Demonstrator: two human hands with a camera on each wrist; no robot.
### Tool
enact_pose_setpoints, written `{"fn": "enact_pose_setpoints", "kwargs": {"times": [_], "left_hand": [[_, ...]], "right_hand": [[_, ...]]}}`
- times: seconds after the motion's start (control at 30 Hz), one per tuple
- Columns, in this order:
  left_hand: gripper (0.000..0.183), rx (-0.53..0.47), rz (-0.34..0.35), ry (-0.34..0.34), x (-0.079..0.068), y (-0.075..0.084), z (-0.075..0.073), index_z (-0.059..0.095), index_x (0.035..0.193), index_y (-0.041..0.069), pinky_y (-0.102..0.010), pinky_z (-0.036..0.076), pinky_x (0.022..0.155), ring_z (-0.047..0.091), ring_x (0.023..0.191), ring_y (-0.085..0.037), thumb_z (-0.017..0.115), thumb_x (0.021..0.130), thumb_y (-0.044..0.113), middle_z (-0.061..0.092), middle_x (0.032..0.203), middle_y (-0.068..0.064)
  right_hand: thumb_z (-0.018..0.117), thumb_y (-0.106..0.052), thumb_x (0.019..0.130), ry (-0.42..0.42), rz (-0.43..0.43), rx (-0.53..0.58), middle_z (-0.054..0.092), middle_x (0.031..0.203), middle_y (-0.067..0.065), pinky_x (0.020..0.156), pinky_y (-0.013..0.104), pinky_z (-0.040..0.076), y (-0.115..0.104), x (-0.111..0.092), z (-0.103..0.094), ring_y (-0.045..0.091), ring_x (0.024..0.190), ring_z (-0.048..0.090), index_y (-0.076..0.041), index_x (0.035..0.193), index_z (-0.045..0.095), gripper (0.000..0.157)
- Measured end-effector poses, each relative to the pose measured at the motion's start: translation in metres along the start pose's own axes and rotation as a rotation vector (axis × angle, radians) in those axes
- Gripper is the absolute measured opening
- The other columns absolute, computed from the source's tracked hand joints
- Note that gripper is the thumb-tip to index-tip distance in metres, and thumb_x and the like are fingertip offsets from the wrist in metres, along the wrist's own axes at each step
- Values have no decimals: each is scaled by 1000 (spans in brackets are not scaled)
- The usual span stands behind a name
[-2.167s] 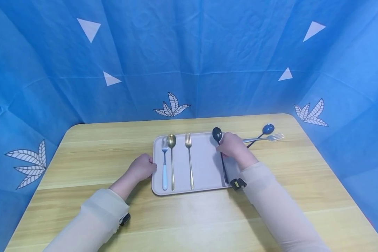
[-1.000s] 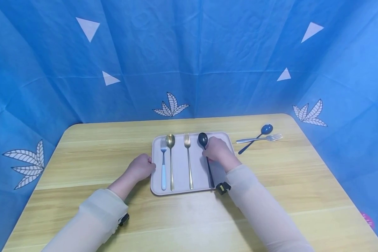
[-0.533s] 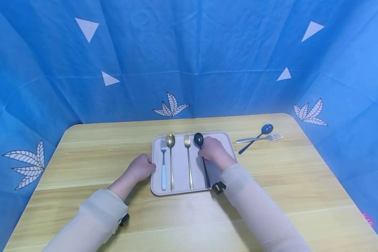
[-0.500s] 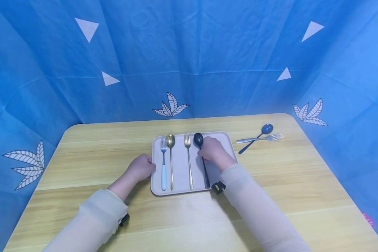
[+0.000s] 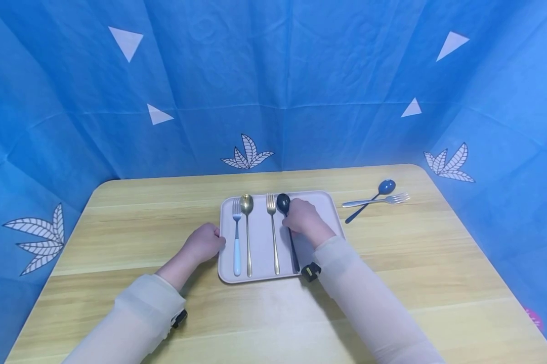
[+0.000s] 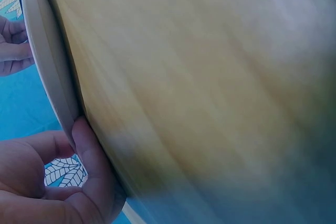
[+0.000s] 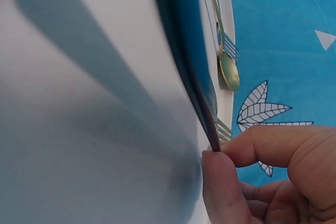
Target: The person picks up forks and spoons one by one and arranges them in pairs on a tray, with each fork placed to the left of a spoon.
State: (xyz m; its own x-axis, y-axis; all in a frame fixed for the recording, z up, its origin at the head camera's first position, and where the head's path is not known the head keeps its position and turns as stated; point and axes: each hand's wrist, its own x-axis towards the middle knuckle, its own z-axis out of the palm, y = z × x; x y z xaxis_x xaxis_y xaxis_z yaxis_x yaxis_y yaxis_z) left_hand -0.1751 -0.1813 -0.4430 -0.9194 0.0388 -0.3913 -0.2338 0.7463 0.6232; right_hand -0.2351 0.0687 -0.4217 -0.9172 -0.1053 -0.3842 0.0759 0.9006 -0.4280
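My right hand (image 5: 303,218) pinches a black spoon (image 5: 283,203) by its handle between thumb and forefinger, over the right part of a pale pinkish tray (image 5: 261,237). The spoon lies close to the right of a gold fork (image 5: 274,232). On the tray's left part are a gold spoon (image 5: 247,204) and a fork with a light blue handle (image 5: 237,255). In the left wrist view, my left hand (image 6: 58,182) grips the tray's rim, thumb and forefinger on either side of it. Part of the black spoon's handle is hidden behind the right hand in the head view.
Right of the tray, a silver fork (image 5: 395,198) lies across a dark blue spoon (image 5: 386,186) on the wooden table (image 5: 419,263). A blue patterned curtain (image 5: 346,136) stands around the back and sides of the table.
My right hand has carried the black spoon leftward from the tray's right edge to beside the gold fork, more slowly of late. My left hand stays on the tray's left rim.
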Motion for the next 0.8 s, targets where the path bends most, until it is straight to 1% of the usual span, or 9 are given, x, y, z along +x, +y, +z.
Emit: {"fn": "enact_pose_setpoints", "kwargs": {"times": [0.13,0.5,0.8], "left_hand": [[17,3,0,1,1,-1,0,49,74,7,-30,39,55,48,61,-19,52,90,9,49,69,-6],[16,3,-4,-5,2,-2,1,50,77,6,-31,41,57,49,63,-20,52,92,10,51,72,-6],[18,0,-15,-18,2,0,0,50,74,7,-30,41,56,49,62,-19,52,92,10,50,70,-5]], "right_hand": [[69,-13,87,-7,8,-10,66,59,4,66,32,50,-1,1,0,16,54,65,2,95,67,17],[67,-11,86,-6,11,-14,65,58,4,66,31,49,-3,3,1,18,55,64,2,93,66,14],[67,-10,87,-3,14,-24,65,57,4,67,31,48,-5,4,2,18,56,64,2,94,67,14]]}}
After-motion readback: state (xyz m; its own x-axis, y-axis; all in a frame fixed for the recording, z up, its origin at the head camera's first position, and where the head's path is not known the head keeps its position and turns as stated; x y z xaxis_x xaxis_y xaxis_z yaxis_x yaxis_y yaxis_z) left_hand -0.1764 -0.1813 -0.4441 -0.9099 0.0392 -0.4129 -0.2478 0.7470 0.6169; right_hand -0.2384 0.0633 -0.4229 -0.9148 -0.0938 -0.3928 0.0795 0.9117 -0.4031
